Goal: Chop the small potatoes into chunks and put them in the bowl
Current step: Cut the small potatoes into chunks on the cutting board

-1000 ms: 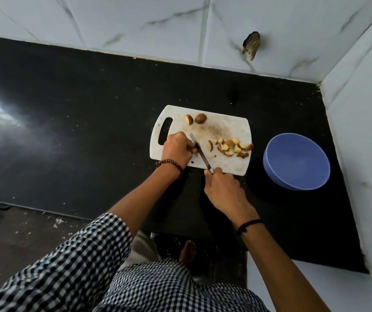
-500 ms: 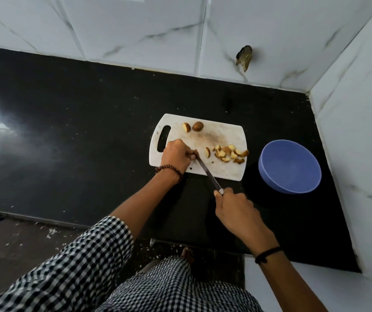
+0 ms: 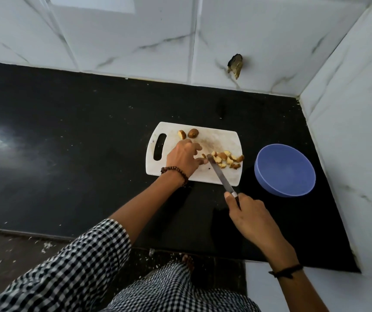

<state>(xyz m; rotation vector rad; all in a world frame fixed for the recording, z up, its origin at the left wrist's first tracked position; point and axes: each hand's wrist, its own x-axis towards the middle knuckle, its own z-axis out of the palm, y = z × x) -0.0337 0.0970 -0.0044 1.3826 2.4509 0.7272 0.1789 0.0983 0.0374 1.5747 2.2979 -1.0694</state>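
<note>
White cutting board (image 3: 225, 140) on black counter (image 3: 79, 136). Left hand (image 3: 183, 157) rests on the board, fingers loosely apart, gripping nothing. Beyond it, at the far edge: a half potato (image 3: 181, 134) and a whole potato (image 3: 193, 133), side by side. Knife (image 3: 219, 174) slants across the board, tip at the pile of potato chunks (image 3: 226, 159). Right hand (image 3: 251, 218) off the near edge, fingers wrapped round the handle. Blue bowl (image 3: 268, 176) just right of the board, apart from it.

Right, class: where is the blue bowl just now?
In the head view, the blue bowl sits on the black counter, right of the white cutting board and apart from it, close to the tiled side wall.
</note>
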